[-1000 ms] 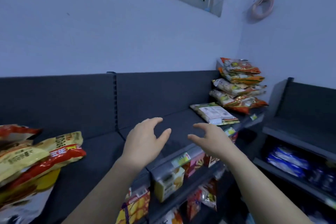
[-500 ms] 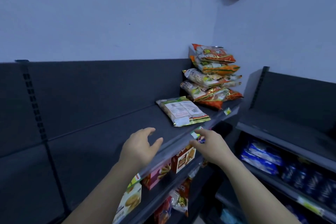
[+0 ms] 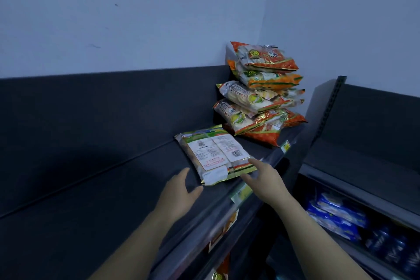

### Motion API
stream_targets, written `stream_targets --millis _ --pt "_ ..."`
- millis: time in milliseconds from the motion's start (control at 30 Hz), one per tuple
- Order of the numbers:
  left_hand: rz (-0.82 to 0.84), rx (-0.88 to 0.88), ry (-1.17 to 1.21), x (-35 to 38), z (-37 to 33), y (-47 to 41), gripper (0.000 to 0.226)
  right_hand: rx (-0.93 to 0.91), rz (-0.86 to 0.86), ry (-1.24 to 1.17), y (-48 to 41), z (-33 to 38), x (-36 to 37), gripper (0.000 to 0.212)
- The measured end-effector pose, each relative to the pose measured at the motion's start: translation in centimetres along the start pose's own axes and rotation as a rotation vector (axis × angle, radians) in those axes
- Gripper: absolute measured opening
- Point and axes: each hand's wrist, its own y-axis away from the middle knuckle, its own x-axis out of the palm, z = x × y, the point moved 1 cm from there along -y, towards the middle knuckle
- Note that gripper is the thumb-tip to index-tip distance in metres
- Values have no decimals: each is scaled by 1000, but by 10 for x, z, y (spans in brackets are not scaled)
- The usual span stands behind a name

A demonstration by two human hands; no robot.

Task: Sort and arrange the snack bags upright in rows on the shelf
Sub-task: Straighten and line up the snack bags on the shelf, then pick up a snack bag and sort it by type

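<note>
Left hand [image 3: 179,191] and right hand [image 3: 261,179] both spread and gripping nothing, flanking the near corners of the flat bag [image 3: 213,154] at the shelf [image 3: 113,188] front edge, probably to stand it up; stack [image 3: 259,95] fills the right rear corner.

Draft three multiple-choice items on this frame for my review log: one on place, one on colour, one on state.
1. Where is the stack of orange and green plastic snack bags?
A. At the right end of the dark grey metal shelf, in the corner.
B. At its left end.
C. On the floor.
2. What colour are the plastic packs in the neighbouring unit on the right?
A. Red.
B. Blue.
C. Yellow.
3. How does the single green-edged snack bag lie?
A. Upright.
B. Flat, label side up.
C. Hanging.
Key: A, it sits by the wall corner. B, the wrappers are blue. B, its printed label faces up.
</note>
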Motion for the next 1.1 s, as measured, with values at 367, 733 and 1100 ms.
stream_targets --millis 367,733,1100 --pt "-115 -56 330 41 -9 -67 34 -46 116 -132 -100 -48 21 45" --pt "-411 -313 735 54 -15 -84 19 -267 169 -400 -144 -53 35 18" --pt "-780 -82 579 -3 7 -24 39 -418 332 -854 -144 15 80 37"
